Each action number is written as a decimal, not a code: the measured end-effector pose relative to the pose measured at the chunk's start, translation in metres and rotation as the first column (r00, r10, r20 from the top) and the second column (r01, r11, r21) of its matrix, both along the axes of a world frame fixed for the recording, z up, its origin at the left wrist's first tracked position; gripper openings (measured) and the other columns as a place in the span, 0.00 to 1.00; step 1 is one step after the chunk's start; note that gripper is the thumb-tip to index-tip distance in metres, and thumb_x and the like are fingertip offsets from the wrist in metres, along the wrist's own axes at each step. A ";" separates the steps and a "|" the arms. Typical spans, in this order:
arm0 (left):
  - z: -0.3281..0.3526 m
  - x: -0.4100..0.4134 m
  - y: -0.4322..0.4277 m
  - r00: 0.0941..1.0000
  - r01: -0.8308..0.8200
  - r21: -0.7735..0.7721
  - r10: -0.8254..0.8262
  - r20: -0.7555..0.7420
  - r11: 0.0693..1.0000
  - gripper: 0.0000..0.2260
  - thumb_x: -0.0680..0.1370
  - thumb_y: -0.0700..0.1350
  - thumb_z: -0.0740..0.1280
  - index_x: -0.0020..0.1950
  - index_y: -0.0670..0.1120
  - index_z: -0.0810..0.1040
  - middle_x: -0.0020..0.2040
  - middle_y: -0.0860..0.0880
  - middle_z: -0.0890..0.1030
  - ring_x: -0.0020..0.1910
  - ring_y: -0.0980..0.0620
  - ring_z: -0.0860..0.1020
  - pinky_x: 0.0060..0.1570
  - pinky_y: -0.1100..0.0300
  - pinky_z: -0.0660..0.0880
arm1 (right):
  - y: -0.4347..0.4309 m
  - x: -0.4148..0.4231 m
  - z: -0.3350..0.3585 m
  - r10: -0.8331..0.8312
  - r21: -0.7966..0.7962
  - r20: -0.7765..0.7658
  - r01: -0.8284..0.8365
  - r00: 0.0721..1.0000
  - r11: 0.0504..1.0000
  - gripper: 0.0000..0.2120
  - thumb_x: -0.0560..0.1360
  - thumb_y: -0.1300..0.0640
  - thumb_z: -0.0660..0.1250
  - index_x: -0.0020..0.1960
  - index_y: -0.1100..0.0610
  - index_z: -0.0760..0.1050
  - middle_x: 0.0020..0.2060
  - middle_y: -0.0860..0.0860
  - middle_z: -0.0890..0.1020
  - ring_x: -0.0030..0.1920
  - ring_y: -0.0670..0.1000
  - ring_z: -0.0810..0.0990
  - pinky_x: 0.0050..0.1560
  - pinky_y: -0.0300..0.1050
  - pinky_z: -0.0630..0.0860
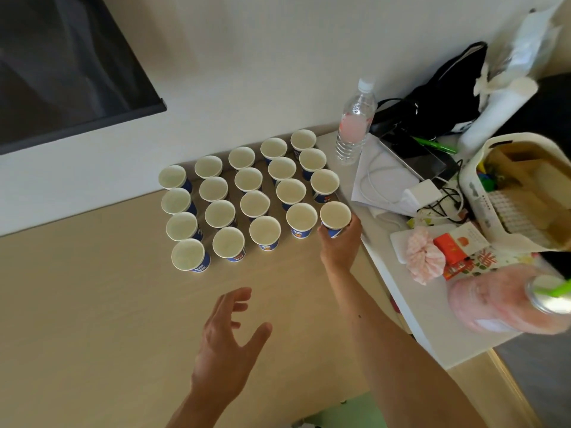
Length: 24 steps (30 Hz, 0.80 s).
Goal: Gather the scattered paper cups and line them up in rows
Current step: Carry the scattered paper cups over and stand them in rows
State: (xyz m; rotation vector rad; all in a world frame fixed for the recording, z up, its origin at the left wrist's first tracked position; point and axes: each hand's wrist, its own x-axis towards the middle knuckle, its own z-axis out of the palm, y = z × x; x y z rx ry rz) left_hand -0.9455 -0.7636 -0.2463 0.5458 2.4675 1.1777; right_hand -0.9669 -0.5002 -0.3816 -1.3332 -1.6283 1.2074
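Status: the task appears near completion. The paper cups stand upright on the beige surface in a grid of rows near the wall, rims up, each just beside its neighbours. No loose cup is visible elsewhere on the surface.

Right hand: the fingers are closed around the side of the corner cup at the near right end of the grid, beside the edge of the white shelf. Whether this cup rests on the surface or is slightly raised cannot be told.

Left hand: held over the bare surface, near the person and apart from the rows, with the fingers spread wide and holding nothing.

Remaining work, as judged: seat the corner cup in line with its row and release it. The rows curve slightly in this wide-angle view; minor straightening may be required.

Adjacent clutter on the shelf, including a water bottle, is not part of the task.
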 end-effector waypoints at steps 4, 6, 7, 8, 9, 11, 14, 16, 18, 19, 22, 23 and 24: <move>0.000 -0.002 -0.004 1.000 -0.014 -0.001 0.014 0.000 1.000 0.23 0.69 0.42 0.79 0.59 0.56 0.75 0.57 0.61 0.79 0.55 0.63 0.78 0.48 0.63 0.76 | 0.001 -0.004 -0.006 -0.040 -0.005 -0.007 0.040 0.999 0.999 0.30 0.66 0.64 0.77 0.66 0.61 0.73 0.60 0.55 0.81 0.60 0.57 0.80 0.60 0.50 0.76; 0.000 -0.003 -0.004 1.000 -0.024 0.007 0.024 0.014 1.000 0.22 0.70 0.41 0.79 0.59 0.55 0.75 0.57 0.60 0.79 0.55 0.62 0.78 0.48 0.61 0.77 | 0.002 -0.004 -0.009 -0.050 -0.007 0.019 0.050 0.999 0.999 0.29 0.66 0.65 0.77 0.66 0.61 0.73 0.59 0.56 0.81 0.59 0.58 0.80 0.59 0.53 0.77; 0.000 -0.003 -0.005 0.999 -0.028 0.010 0.028 0.021 1.000 0.22 0.70 0.41 0.78 0.59 0.55 0.75 0.57 0.60 0.79 0.55 0.62 0.78 0.49 0.61 0.77 | 0.003 -0.005 -0.010 -0.054 -0.005 0.035 0.054 0.998 0.999 0.28 0.67 0.65 0.77 0.65 0.61 0.74 0.58 0.56 0.82 0.58 0.58 0.81 0.58 0.54 0.77; 0.000 -0.003 -0.005 0.999 -0.031 0.012 0.030 0.027 0.999 0.22 0.70 0.41 0.78 0.59 0.54 0.76 0.57 0.60 0.80 0.55 0.62 0.78 0.49 0.61 0.77 | 0.003 -0.005 -0.011 -0.058 -0.006 0.043 0.058 0.997 0.998 0.27 0.67 0.65 0.77 0.65 0.61 0.74 0.57 0.56 0.82 0.57 0.58 0.81 0.57 0.54 0.77; -0.001 -0.003 -0.005 0.999 -0.031 0.011 0.031 0.030 0.999 0.21 0.70 0.41 0.78 0.59 0.54 0.76 0.57 0.60 0.80 0.54 0.62 0.79 0.48 0.62 0.77 | 0.003 -0.006 -0.011 -0.062 -0.010 0.045 0.063 0.997 0.998 0.26 0.67 0.65 0.77 0.64 0.61 0.75 0.56 0.56 0.82 0.57 0.58 0.81 0.57 0.54 0.77; -0.002 -0.003 -0.006 0.999 -0.032 0.009 0.032 0.038 0.999 0.21 0.70 0.41 0.78 0.58 0.54 0.76 0.57 0.60 0.80 0.54 0.62 0.79 0.48 0.65 0.75 | 0.003 -0.007 -0.011 -0.079 -0.013 0.046 0.080 0.996 0.997 0.25 0.67 0.65 0.77 0.63 0.61 0.75 0.54 0.56 0.82 0.56 0.58 0.81 0.56 0.54 0.78; -0.003 -0.002 -0.008 0.998 -0.037 0.003 0.037 0.053 0.999 0.21 0.70 0.41 0.78 0.58 0.55 0.76 0.58 0.60 0.80 0.55 0.62 0.79 0.46 0.69 0.75 | 0.003 -0.011 -0.010 -0.110 -0.002 0.042 0.110 0.993 0.994 0.23 0.68 0.65 0.77 0.61 0.62 0.76 0.52 0.56 0.82 0.54 0.58 0.81 0.54 0.53 0.78; -0.004 -0.001 -0.010 0.998 -0.041 0.004 0.040 0.057 0.999 0.21 0.70 0.41 0.78 0.58 0.55 0.75 0.58 0.60 0.80 0.55 0.61 0.79 0.47 0.67 0.75 | 0.002 -0.016 -0.009 -0.138 -0.019 0.036 0.139 0.990 0.990 0.22 0.68 0.65 0.76 0.61 0.62 0.76 0.52 0.56 0.82 0.53 0.57 0.81 0.54 0.52 0.78; -0.004 0.000 -0.011 0.997 -0.041 0.005 0.041 0.061 0.999 0.21 0.70 0.41 0.78 0.58 0.56 0.75 0.58 0.61 0.80 0.55 0.60 0.79 0.47 0.63 0.76 | 0.002 -0.020 -0.007 -0.174 -0.060 0.032 0.176 0.984 0.983 0.22 0.69 0.65 0.76 0.61 0.61 0.76 0.53 0.56 0.83 0.54 0.56 0.81 0.56 0.52 0.78; -0.005 0.000 -0.012 0.997 -0.040 0.004 0.040 0.063 0.999 0.21 0.70 0.41 0.78 0.58 0.56 0.75 0.58 0.61 0.80 0.55 0.60 0.79 0.48 0.62 0.76 | 0.002 -0.022 -0.007 -0.188 -0.077 0.036 0.191 0.981 0.979 0.22 0.69 0.65 0.75 0.62 0.61 0.76 0.53 0.56 0.83 0.54 0.56 0.82 0.56 0.51 0.78; -0.006 0.000 -0.013 0.997 -0.035 -0.006 0.035 0.069 0.999 0.21 0.70 0.42 0.78 0.58 0.56 0.75 0.58 0.61 0.79 0.55 0.61 0.79 0.47 0.62 0.77 | 0.002 -0.024 -0.007 -0.210 -0.096 0.054 0.214 0.976 0.972 0.21 0.69 0.65 0.75 0.61 0.61 0.75 0.54 0.56 0.82 0.55 0.56 0.81 0.57 0.53 0.77; -0.006 0.000 -0.014 0.997 -0.036 -0.009 0.037 0.072 0.999 0.21 0.70 0.42 0.78 0.58 0.56 0.75 0.58 0.61 0.79 0.55 0.61 0.79 0.47 0.62 0.76 | 0.002 -0.023 -0.007 -0.209 -0.098 0.057 0.214 0.976 0.972 0.21 0.69 0.66 0.74 0.61 0.62 0.75 0.54 0.56 0.82 0.55 0.57 0.81 0.57 0.54 0.77; -0.006 -0.001 -0.014 0.996 -0.039 -0.012 0.039 0.074 0.999 0.21 0.71 0.42 0.78 0.58 0.56 0.75 0.58 0.61 0.79 0.55 0.61 0.79 0.47 0.63 0.76 | 0.001 -0.021 -0.007 -0.204 -0.101 0.062 0.210 0.977 0.973 0.21 0.69 0.67 0.74 0.61 0.62 0.74 0.54 0.56 0.82 0.56 0.57 0.81 0.58 0.54 0.76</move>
